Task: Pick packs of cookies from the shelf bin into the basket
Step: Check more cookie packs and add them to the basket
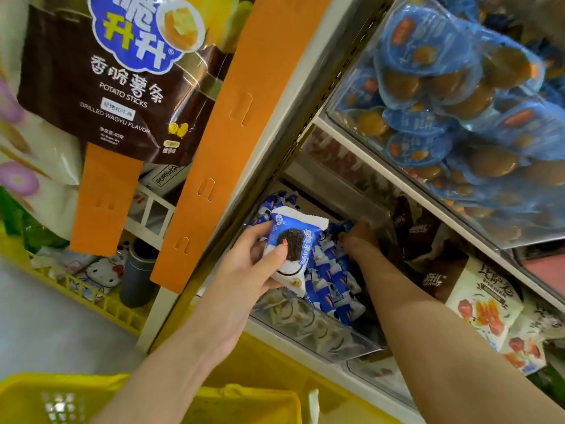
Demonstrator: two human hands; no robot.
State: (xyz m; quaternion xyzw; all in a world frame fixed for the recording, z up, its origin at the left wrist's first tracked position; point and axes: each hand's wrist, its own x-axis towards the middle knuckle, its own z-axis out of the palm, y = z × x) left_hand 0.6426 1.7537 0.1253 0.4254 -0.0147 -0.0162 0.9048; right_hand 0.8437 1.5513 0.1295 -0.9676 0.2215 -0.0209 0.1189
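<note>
A clear shelf bin (pixel 336 338) holds several blue-and-white cookie packs (pixel 333 280). My left hand (pixel 250 264) grips one blue-and-white cookie pack (pixel 298 240) with a dark sandwich cookie printed on it, held just above the bin's left end. My right hand (pixel 357 237) reaches deep into the bin among the packs; its fingers are mostly hidden behind them. A yellow basket (pixel 244 402) sits at the bottom of the view, below my left forearm.
Above the bin, a clear shelf bin of blue snack packs (pixel 458 117) overhangs. Dark brown packs (pixel 422 237) and white-and-red packs (pixel 486 307) fill the bins to the right. An orange hanging strip (pixel 238 133) with a potato sticks bag (pixel 122 81) stands left. A yellow crate (pixel 91 298) lies lower left.
</note>
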